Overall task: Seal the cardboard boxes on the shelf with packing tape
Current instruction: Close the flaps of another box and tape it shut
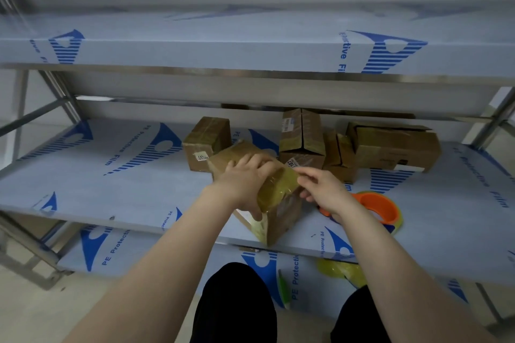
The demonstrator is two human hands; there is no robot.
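At the near edge of the middle film-covered metal shelf (139, 189) lies a brown cardboard box (284, 217), angled, its top wrapped in yellowish clear packing tape. The left hand (245, 181) lies flat on top, fingers spread, thumb down the near end. The right hand (323, 189) touches the box's right side with bent fingers; whether it pinches tape cannot be told. Just right of that hand sits an orange tape dispenser (376, 207). Farther back stand four more taped cardboard boxes (302, 133). On the lower shelf lies a yellowish tape wad (340, 270).
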